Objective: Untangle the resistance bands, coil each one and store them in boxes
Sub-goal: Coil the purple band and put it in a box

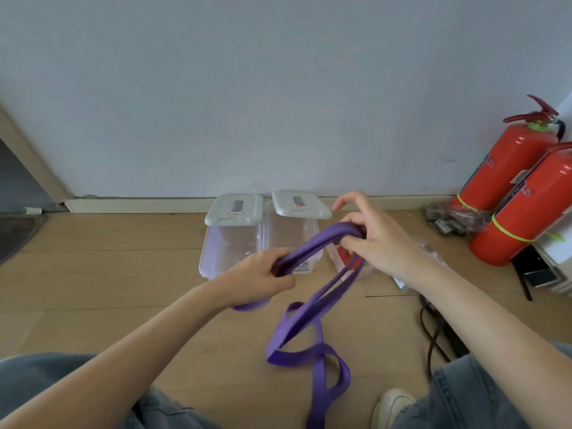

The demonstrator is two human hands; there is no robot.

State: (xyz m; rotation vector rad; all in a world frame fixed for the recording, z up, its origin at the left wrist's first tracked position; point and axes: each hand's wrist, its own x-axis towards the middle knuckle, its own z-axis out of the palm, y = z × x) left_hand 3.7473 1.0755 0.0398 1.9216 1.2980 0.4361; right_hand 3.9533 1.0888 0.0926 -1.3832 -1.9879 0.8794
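A purple resistance band [312, 311] is gripped by both hands above the floor [93, 274]: the left hand [263, 274] and the right hand [371, 236] are closed around it. Two boxes [230, 243] are seen behind.

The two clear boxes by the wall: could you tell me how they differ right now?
The left box is in plain view, its grey lid sitting fairly square. The right box is partly hidden behind the purple band, its lid skewed. Both are clear plastic with grey lids.
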